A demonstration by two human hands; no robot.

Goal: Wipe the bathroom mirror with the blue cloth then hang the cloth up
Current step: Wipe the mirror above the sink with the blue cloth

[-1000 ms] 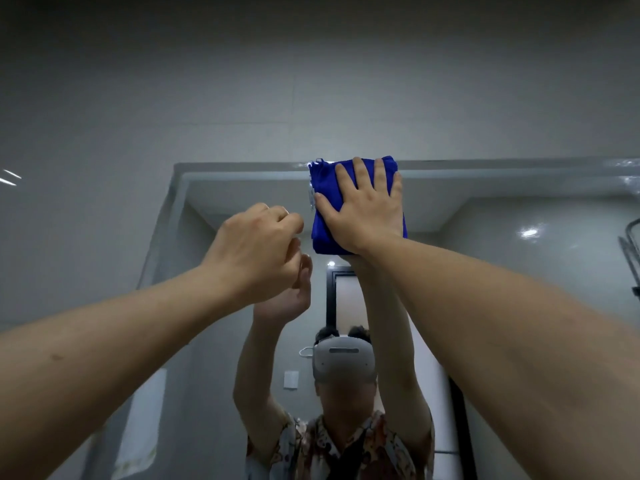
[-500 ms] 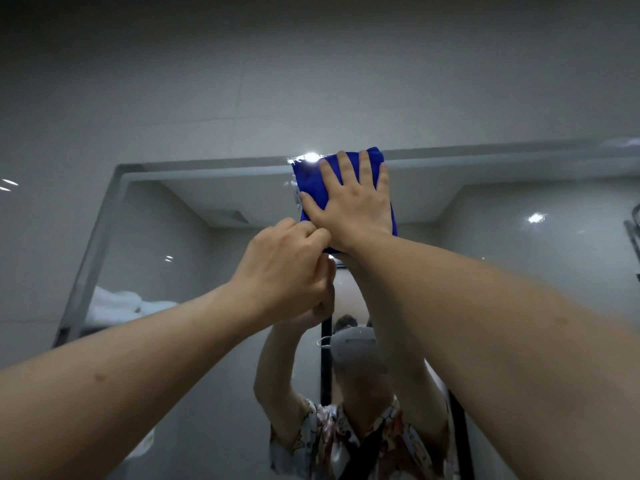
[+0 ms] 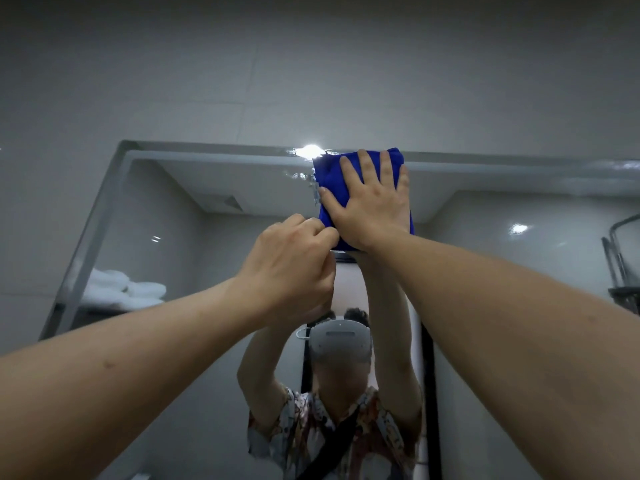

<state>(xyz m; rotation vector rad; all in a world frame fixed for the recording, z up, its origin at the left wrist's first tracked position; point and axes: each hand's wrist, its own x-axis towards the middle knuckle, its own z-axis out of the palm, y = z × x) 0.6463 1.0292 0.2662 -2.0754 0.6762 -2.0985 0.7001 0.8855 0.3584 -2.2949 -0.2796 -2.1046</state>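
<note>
The folded blue cloth (image 3: 331,180) lies flat against the bathroom mirror (image 3: 162,216), just under the mirror's top edge and a little right of centre. My right hand (image 3: 372,206) presses on it with the palm flat and the fingers spread upward. My left hand (image 3: 294,268) is curled into a loose fist, with its thumb and fingertips closed at the cloth's lower left corner. The cloth's bottom edge is hidden behind both hands. Streaks of wet shine sit on the glass just left of the cloth.
Grey tiled wall (image 3: 311,81) runs above the mirror. The glass reflects me with both arms raised, a stack of white towels (image 3: 124,289) at the left, and a dark door frame. A dark metal rack (image 3: 623,268) shows at the right edge.
My left hand moved right and up from apart to touching the cloth's lower left corner. My right hand stayed flat on the cloth at the mirror's top edge. My view shifted.
</note>
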